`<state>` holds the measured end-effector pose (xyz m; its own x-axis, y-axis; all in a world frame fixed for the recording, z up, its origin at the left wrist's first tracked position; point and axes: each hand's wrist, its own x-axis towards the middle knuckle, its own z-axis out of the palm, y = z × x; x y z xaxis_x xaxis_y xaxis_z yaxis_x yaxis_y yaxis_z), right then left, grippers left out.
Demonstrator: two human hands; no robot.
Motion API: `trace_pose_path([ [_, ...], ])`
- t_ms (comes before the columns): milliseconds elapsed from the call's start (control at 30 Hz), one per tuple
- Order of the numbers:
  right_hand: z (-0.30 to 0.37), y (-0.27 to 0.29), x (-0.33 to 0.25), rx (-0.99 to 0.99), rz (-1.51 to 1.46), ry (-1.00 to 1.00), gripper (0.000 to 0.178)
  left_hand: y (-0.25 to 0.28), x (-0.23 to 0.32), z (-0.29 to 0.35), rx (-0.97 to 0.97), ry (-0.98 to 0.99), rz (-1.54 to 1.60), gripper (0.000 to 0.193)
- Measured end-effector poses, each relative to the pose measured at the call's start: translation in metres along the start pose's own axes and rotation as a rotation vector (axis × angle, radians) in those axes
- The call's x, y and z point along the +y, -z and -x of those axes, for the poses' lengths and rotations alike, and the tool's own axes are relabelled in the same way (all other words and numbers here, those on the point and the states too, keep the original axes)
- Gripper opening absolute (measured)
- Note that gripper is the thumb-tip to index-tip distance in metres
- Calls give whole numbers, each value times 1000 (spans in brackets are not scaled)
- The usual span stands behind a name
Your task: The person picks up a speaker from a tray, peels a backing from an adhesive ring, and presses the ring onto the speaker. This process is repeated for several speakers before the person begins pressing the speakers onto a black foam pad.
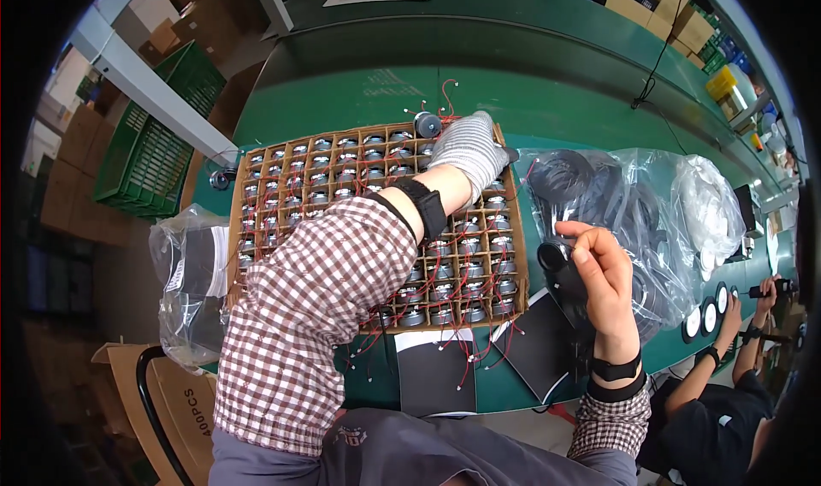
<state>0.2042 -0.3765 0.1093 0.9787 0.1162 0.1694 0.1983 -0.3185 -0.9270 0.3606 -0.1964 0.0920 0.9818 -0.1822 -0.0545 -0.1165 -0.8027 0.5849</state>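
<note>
My left hand [469, 154], in a grey striped glove, reaches over the far right part of a divided cardboard tray [523, 268]. Its fingertips are hidden, so I cannot tell whether they grip anything. Just left of the glove lies a round grey-black speaker-like part [428, 125] with red wires. Similar round parts [413, 317] with red leads fill many of the tray's cells. To the right of the tray, my bare right hand [605, 274] is closed, thumb and fingers around a black part with a round, glossy end [556, 253].
A clear plastic bag [637, 204] of black rings lies right of the tray. Dark flat sheets [436, 375] lie at the front edge, and another plastic bag [192, 272] is on the left. Beyond stands a green crate [154, 144]. A co-worker [718, 409] works at the right.
</note>
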Motion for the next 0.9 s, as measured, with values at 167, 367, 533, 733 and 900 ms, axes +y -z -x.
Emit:
trace_pose_path([
  [167,8,-2,-3,-19,1,19,13,0,6,5,29,-112,-133,33],
  [367,11,-8,-3,-3,-27,115,11,-5,-11,4,-37,-293,-278,27],
  [533,19,-14,-18,0,-9,98,12,3,-31,28,-56,-419,-467,24],
  [733,29,-21,-41,-102,7,83,12,27,-20,51,96,-374,-111,24],
  [900,37,-30,-55,-101,-53,60,13,66,-6,131,-359,53,704,31],
])
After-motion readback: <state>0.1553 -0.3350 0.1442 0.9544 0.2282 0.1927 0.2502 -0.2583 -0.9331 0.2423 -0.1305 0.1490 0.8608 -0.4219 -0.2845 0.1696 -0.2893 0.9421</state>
